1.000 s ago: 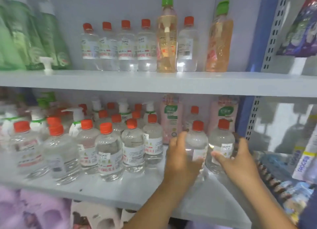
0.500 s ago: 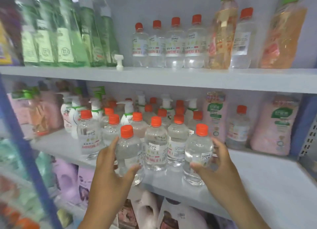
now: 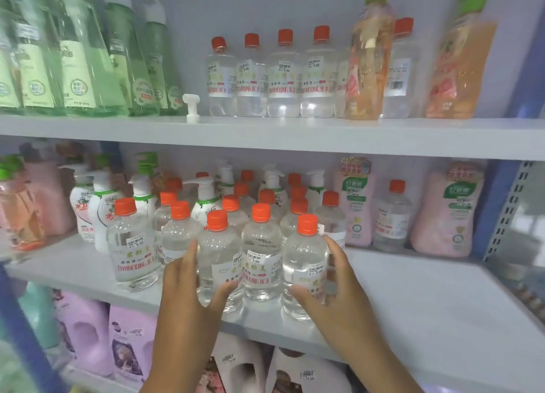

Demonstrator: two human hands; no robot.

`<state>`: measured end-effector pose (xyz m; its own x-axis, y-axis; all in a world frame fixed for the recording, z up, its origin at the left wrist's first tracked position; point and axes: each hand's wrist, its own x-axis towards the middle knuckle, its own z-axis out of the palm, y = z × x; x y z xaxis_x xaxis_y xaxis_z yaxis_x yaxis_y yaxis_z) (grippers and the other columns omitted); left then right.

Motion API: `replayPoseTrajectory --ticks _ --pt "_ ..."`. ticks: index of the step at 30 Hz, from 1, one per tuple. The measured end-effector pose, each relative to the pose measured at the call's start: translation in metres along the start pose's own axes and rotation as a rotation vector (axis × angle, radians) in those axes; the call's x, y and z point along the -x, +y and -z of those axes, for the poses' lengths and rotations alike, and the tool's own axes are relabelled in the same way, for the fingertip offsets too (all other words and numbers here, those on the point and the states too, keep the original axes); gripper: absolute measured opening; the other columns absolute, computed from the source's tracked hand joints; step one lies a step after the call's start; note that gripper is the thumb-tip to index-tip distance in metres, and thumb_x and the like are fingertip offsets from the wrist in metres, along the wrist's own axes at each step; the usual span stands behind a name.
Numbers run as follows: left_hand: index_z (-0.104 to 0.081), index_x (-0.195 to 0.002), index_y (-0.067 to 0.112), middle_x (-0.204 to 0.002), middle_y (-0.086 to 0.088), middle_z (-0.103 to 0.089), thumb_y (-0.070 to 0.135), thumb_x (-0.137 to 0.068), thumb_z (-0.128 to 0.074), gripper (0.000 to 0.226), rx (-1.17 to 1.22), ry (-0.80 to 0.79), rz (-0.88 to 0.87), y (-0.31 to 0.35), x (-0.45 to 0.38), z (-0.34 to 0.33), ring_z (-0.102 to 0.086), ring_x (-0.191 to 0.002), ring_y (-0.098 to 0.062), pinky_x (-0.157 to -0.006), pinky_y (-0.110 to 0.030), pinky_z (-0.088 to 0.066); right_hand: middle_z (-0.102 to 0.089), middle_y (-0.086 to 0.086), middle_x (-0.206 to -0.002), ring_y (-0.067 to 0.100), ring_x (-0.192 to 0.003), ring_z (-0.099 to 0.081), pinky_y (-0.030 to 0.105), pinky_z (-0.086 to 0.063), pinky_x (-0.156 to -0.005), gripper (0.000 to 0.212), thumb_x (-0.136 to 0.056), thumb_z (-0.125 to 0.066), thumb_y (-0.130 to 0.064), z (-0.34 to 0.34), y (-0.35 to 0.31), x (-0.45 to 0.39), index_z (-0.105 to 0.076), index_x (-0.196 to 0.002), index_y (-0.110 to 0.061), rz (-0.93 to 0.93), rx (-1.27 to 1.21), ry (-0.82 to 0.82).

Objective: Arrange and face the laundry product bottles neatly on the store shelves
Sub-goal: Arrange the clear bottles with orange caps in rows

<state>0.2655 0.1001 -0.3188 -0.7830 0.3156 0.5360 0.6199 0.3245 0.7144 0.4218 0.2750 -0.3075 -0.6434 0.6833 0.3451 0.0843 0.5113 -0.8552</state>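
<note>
A: Head view, centre frame. Left hand [image 3: 188, 286] curls round a clear orange-capped bottle [image 3: 218, 260]; right hand [image 3: 327, 289] cups the end bottle [image 3: 305, 268], thumb in front, fingers behind.

B: Changed?

A: A second ago both hands worked two bottles lower right; now they grip others in the front row on the middle shelf [image 3: 413, 298]. Likely squaring that row; right side bare.

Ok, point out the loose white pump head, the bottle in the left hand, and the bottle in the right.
loose white pump head [image 3: 191, 107], head view, stem.
left-hand bottle [image 3: 217, 245], head view, clear shoulder.
right-hand bottle [image 3: 305, 254], head view, clear body.
</note>
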Motion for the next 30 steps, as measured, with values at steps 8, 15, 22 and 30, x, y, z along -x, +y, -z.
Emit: replayPoseTrajectory --ticks 8,15,22,30 --pt "-0.06 -0.124 0.026 -0.112 0.01 -0.056 0.024 -0.08 -0.081 0.049 0.166 0.175 -0.249 0.066 0.009 0.001 -0.062 -0.101 -0.01 -0.093 -0.014 -0.046 -0.055 -0.028 -0.135 -0.009 -0.114 -0.059 0.023 -0.057 -0.091 0.086 -0.069 -0.087 -0.054 0.029 -0.011 -0.011 -0.036 -0.139 -0.062 -0.051 -0.066 -0.037" --pt "-0.066 -0.121 0.028 -0.111 0.01 -0.067 0.044 -0.089 -0.075 0.038 0.115 -0.327 -0.29 0.19 -0.05 -0.061 -0.065 -0.101 -0.007 -0.092 -0.028 -0.053 -0.066 -0.001 -0.126 0.015 -0.102 -0.066 0.03 -0.053 -0.09 0.06 -0.082 -0.084 -0.039 0.161 0.013 -0.087 -0.058 -0.133 -0.022 -0.146 -0.025 0.487" --pt "-0.048 -0.14 0.007 -0.142 -0.004 -0.059 0.039 -0.088 -0.077 0.067 0.0 -0.464 -0.153 0.249 -0.13 -0.162 -0.059 -0.126 -0.026 -0.083 -0.024 -0.046 -0.053 0.012 -0.138 0.032 -0.127 -0.054 0.042 -0.049 -0.105 0.096 -0.06 -0.079 -0.068 0.205 0.052 -0.142 -0.049 -0.137 -0.018 -0.284 0.183 0.629" --pt "-0.03 -0.151 0.004 -0.154 -0.019 -0.037 0.044 -0.091 -0.074 0.085 -0.11 -0.465 0.038 0.248 -0.145 -0.228 -0.034 -0.144 -0.041 -0.118 -0.047 -0.035 -0.028 0.019 -0.16 0.041 -0.146 -0.033 0.053 -0.038 -0.115 0.124 -0.072 -0.086 -0.053 0.19 0.099 -0.165 -0.009 -0.161 -0.014 -0.359 0.296 0.64"
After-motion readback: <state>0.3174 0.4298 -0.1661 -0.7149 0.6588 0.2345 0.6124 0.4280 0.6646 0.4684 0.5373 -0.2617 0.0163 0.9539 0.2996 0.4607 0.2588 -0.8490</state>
